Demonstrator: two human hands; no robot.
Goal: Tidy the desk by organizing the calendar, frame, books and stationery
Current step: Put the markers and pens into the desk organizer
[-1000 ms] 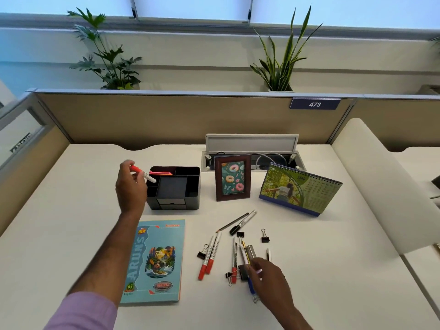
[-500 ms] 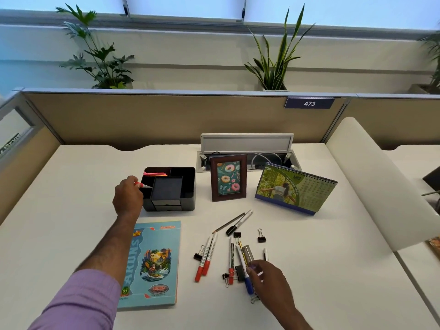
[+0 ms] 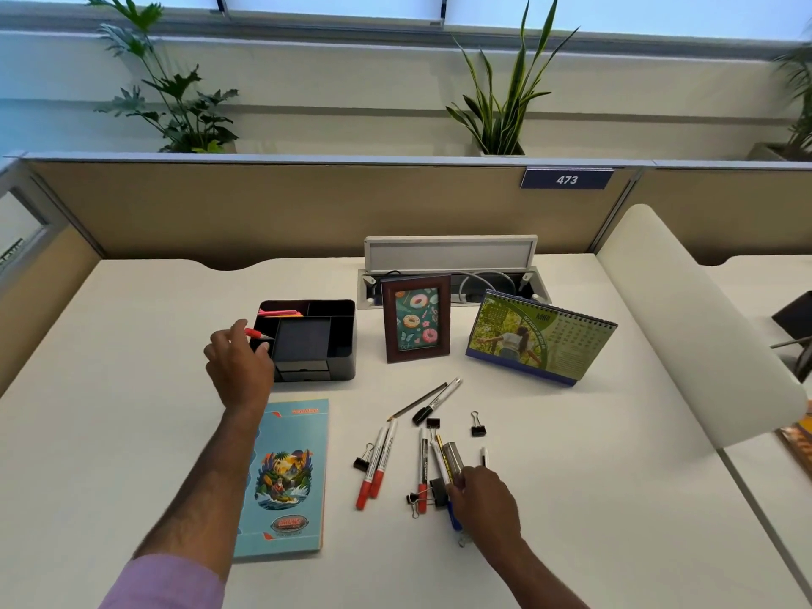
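a white desk [image 3: 571, 498] spreads under and all around the grip. beyond the grip, at the desk's far edge, a tan partition panel [image 3: 285, 208] runs the whole width, capped by a grey rail. a blue number plate [image 3: 566, 179] reading 473 hangs on it, up and to the right of the grip. behind the panel stand two potted plants: a leafy plant [image 3: 171, 94] on the left and a spiky upright plant [image 3: 505, 94] further right. above them a pale wall and a bright window strip [image 3: 329, 2] give soft daylight. a white curved divider [image 3: 685, 318] bounds the desk on the right.
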